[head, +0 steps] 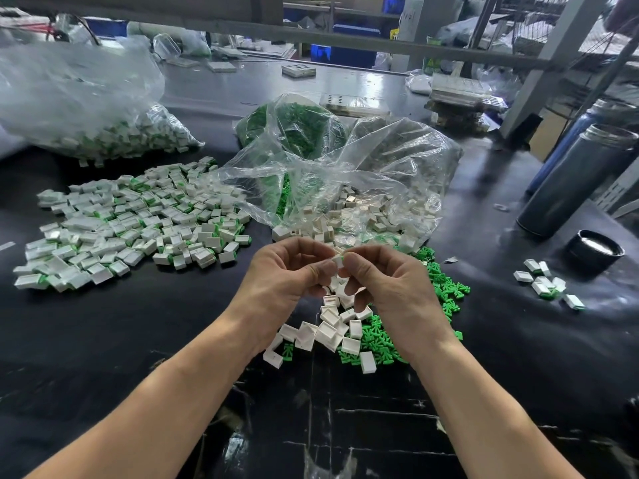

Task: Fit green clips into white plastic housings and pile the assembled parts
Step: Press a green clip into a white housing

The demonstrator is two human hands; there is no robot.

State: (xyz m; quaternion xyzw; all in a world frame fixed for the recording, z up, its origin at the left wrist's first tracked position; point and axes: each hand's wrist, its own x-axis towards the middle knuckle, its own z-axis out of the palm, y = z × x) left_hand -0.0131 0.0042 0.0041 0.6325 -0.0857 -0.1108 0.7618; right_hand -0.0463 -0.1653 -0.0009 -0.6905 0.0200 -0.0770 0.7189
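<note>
My left hand (287,271) and my right hand (387,281) meet above the table's middle, fingertips pinched together on one small white housing (338,261). Whether a green clip sits in it is hidden by my fingers. Below the hands lie loose white housings (328,331) beside a spread of green clips (380,344). A broad pile of assembled white-and-green parts (135,223) covers the table to the left.
An open clear bag (345,181) of housings and clips lies behind my hands, a fuller bag (86,108) at far left. A few assembled parts (546,283), a black lid (596,250) and a steel flask (577,181) stand at the right on the black table (138,340).
</note>
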